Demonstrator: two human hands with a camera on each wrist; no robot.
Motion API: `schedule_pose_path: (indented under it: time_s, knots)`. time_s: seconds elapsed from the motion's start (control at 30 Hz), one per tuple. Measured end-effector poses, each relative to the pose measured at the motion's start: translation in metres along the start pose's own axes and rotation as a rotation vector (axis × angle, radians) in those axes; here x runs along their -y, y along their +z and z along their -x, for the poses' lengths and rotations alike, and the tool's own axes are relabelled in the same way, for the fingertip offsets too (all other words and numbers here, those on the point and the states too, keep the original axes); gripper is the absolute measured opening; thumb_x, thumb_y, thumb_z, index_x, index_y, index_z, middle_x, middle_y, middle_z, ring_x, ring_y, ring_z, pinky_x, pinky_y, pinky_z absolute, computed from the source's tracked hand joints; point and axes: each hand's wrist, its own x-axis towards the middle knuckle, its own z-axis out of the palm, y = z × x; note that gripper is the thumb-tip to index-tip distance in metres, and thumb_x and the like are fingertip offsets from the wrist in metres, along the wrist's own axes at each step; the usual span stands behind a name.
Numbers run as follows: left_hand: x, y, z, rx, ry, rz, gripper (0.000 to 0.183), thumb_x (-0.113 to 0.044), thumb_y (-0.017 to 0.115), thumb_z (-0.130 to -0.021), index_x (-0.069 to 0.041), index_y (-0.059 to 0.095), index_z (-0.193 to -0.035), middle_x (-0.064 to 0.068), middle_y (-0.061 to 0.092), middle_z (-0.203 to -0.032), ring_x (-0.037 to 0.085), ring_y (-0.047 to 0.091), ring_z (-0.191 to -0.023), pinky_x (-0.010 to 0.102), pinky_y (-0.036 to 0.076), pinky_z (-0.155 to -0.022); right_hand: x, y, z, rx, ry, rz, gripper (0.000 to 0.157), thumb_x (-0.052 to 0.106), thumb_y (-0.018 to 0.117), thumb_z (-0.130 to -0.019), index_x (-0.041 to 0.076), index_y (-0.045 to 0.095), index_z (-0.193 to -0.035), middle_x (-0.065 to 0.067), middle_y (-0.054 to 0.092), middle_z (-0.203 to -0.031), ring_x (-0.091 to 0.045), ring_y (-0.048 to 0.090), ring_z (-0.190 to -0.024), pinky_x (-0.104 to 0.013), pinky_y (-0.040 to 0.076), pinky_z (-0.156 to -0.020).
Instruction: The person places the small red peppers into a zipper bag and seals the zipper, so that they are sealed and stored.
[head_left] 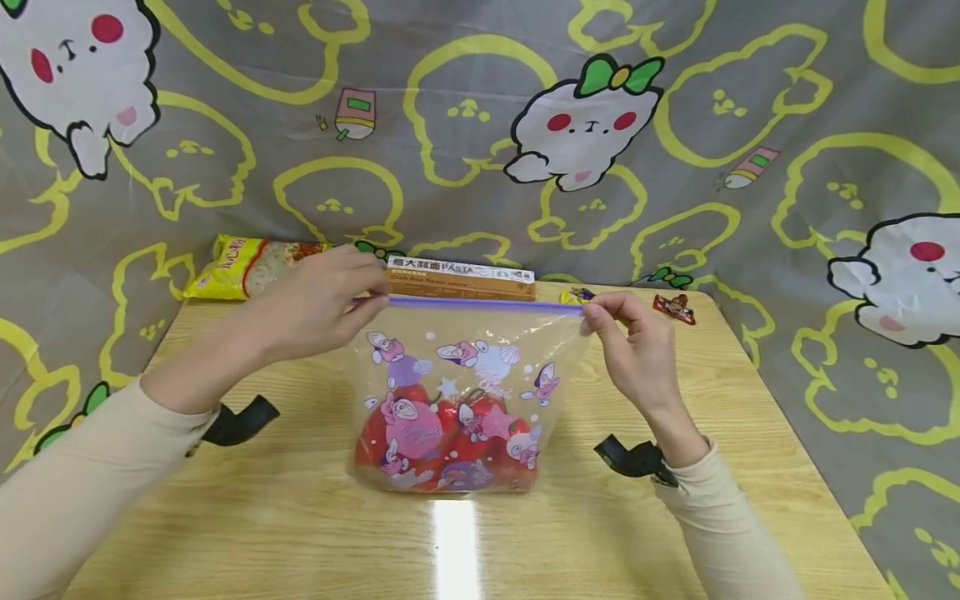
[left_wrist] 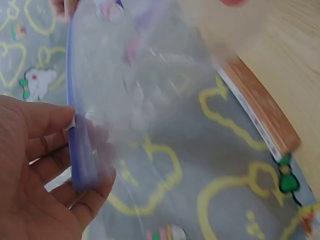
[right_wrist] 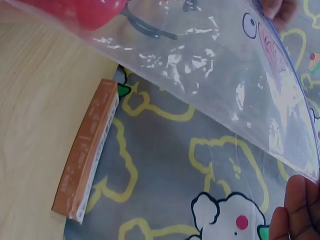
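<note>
Between the two hands hangs a clear zip bag (head_left: 465, 358) with pink and purple cartoon prints and a purple zip strip along its top. Several round red vegetables (head_left: 367, 446) with green stems fill its lower half; the prints partly hide them. My left hand (head_left: 333, 296) pinches the left end of the zip strip. In the left wrist view, the thumb of that hand (left_wrist: 45, 165) presses by a small white slider (left_wrist: 71, 122) on the purple strip (left_wrist: 70, 75). At the opposite top corner, my right hand (head_left: 637, 350) pinches the strip between thumb and fingers.
Behind the bag lies a long brown and white pasta box (head_left: 461, 279). A yellow food packet (head_left: 236, 268) is at the back left of the wooden table (head_left: 300, 533). Two small wrapped pieces, one yellow (head_left: 576, 296) and one dark red (head_left: 673, 308), lie back right. A patterned grey curtain (head_left: 465, 200) stands behind.
</note>
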Motion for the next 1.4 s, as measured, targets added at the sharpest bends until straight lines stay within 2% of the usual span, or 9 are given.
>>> schedule_pose_path:
  time_s: [0.3,0.5,0.73,0.87,1.0,1.07,1.17,1.3,1.4]
  knots:
    - [0.005,-0.006,0.012,0.032,-0.085,-0.034,0.006,-0.014,0.061,-0.087,-0.011,0.06,-0.083,-0.003,0.052,-0.077,0.012,0.045,-0.066,0.028,0.039,-0.059,-0.003,-0.01,0.002,-0.002,0.078,0.097,0.004,0.002,0.061,-0.085,-0.002,0.062,-0.085,-0.005,0.061,-0.072,-0.005,0.058,-0.073,-0.017,0.042,-0.069]
    - [0.0,-0.003,0.012,0.067,-0.154,0.023,0.008,-0.015,0.056,-0.09,-0.012,0.057,-0.083,-0.004,0.048,-0.071,0.01,0.043,-0.062,0.027,0.037,-0.058,0.017,-0.011,-0.003,-0.025,-0.043,0.322,0.021,0.002,0.068,-0.08,0.0,0.066,-0.101,-0.008,0.054,-0.07,-0.008,0.044,-0.062,-0.016,0.033,-0.059]
    - [-0.006,-0.008,0.015,0.069,-0.163,0.116,0.007,-0.015,0.056,-0.091,-0.013,0.06,-0.086,-0.005,0.054,-0.072,0.008,0.047,-0.065,0.027,0.041,-0.061,0.072,0.024,-0.007,0.383,-0.097,0.323,0.044,0.012,0.057,-0.09,0.007,0.047,-0.132,0.008,0.042,-0.055,-0.003,0.033,-0.045,-0.02,0.029,-0.042]
    - [-0.012,-0.013,0.02,0.13,-0.142,0.275,0.009,-0.02,0.055,-0.092,-0.018,0.061,-0.086,-0.01,0.056,-0.074,0.005,0.051,-0.069,0.026,0.043,-0.064,0.082,0.038,-0.009,0.508,-0.045,0.32,0.029,0.018,0.054,-0.093,0.007,0.054,-0.119,0.008,0.046,-0.059,-0.003,0.036,-0.048,-0.022,0.032,-0.045]
    - [-0.009,-0.014,0.027,0.189,-0.115,0.7,0.022,-0.018,0.043,-0.098,-0.011,0.06,-0.084,-0.001,0.058,-0.074,0.013,0.056,-0.067,0.029,0.048,-0.064,0.089,0.032,-0.007,0.467,-0.015,0.176,0.007,0.015,0.055,-0.091,0.012,0.06,-0.095,0.008,0.06,-0.073,-0.002,0.053,-0.061,-0.023,0.043,-0.054]
    - [-0.003,-0.008,0.029,0.191,-0.178,0.886,0.03,-0.018,0.037,-0.1,-0.004,0.058,-0.085,0.008,0.059,-0.075,0.02,0.057,-0.067,0.032,0.05,-0.065,0.093,0.027,-0.006,0.437,-0.023,0.085,0.004,0.014,0.058,-0.09,0.014,0.062,-0.091,0.008,0.064,-0.078,-0.001,0.058,-0.068,-0.023,0.047,-0.059]
    - [0.007,0.017,0.03,0.166,-0.372,0.969,0.036,-0.024,0.032,-0.101,0.002,0.055,-0.092,0.015,0.059,-0.082,0.024,0.059,-0.073,0.033,0.052,-0.069,0.098,0.023,-0.006,0.394,-0.06,-0.031,0.003,0.012,0.061,-0.087,0.013,0.064,-0.086,0.009,0.065,-0.079,-0.003,0.06,-0.071,-0.021,0.048,-0.061]
    - [0.013,0.072,0.032,0.174,-0.659,1.031,0.044,-0.03,0.031,-0.101,0.006,0.045,-0.12,0.024,0.054,-0.111,0.032,0.056,-0.102,0.039,0.048,-0.087,0.102,0.024,-0.006,0.36,-0.085,-0.208,0.002,0.005,0.065,-0.083,0.007,0.064,-0.083,0.003,0.065,-0.076,-0.008,0.061,-0.069,-0.022,0.05,-0.061]
    - [0.008,0.118,0.038,0.178,-0.816,1.313,0.063,-0.044,0.023,-0.099,0.005,0.024,-0.138,0.028,0.037,-0.134,0.038,0.04,-0.124,0.046,0.038,-0.099,0.103,0.027,-0.008,0.355,-0.104,-0.366,0.007,-0.004,0.064,-0.081,0.001,0.064,-0.085,-0.006,0.067,-0.08,-0.012,0.063,-0.072,-0.025,0.052,-0.063]
